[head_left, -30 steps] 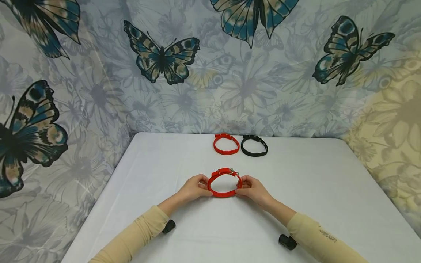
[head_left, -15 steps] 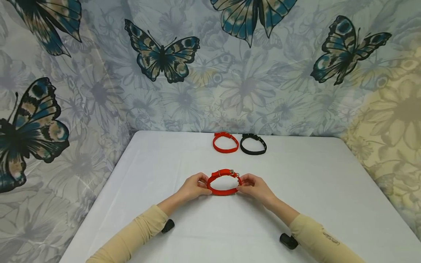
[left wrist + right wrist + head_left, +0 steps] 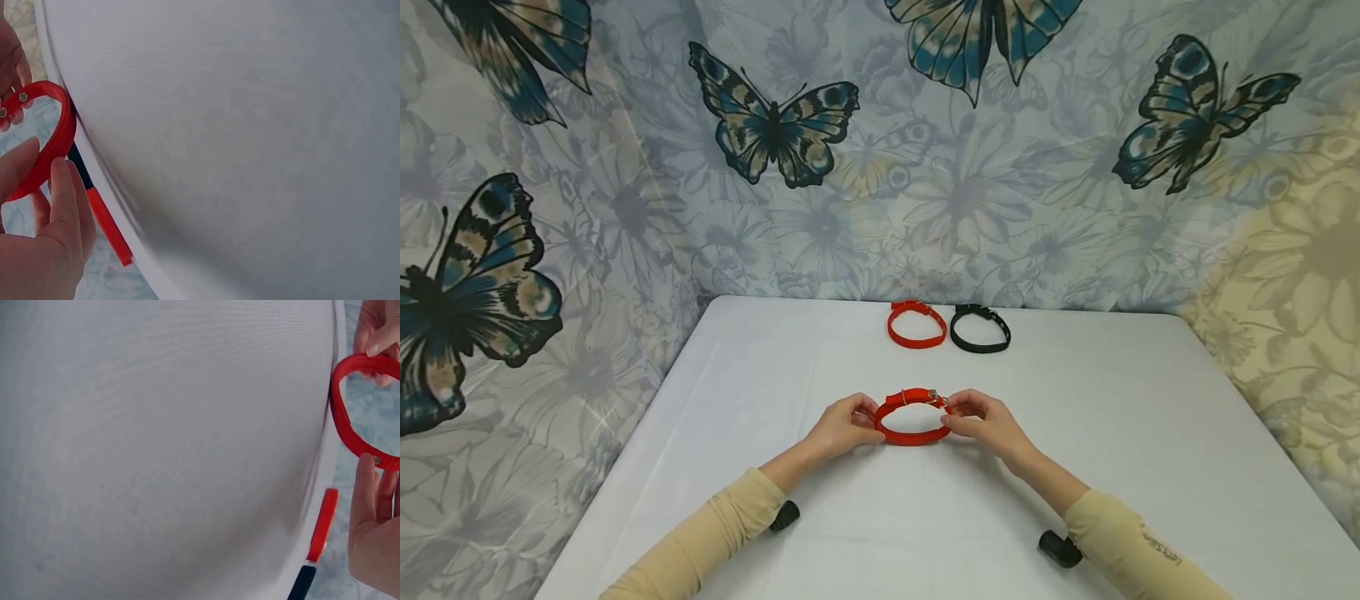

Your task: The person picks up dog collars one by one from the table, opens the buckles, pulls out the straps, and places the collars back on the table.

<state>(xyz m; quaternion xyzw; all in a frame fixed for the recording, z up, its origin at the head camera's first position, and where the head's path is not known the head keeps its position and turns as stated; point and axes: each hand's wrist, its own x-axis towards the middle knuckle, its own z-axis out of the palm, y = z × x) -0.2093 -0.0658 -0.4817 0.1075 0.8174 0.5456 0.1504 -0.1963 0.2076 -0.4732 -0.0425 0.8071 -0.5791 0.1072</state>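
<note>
A red pet collar, buckled into a loop, is held between both hands over the middle of the white table. Its metal buckle and ring sit on the far side, toward the right. My left hand pinches the loop's left end between thumb and fingers. At the right end, my right hand grips the band, thumb in front and fingers behind. Metal-rimmed holes show along the red collar near the right hand in the left wrist view. In the right wrist view the right hand's index fingertip lies at the band's edge.
Near the table's back edge lie a second red collar and a black collar, side by side. A butterfly-patterned cloth hangs behind. Small black devices show under both forearms.
My right hand has shifted slightly up and outward, its thumb moving from the collar's front toward its right end. The left hand keeps its hold. The head view has moved a little.
</note>
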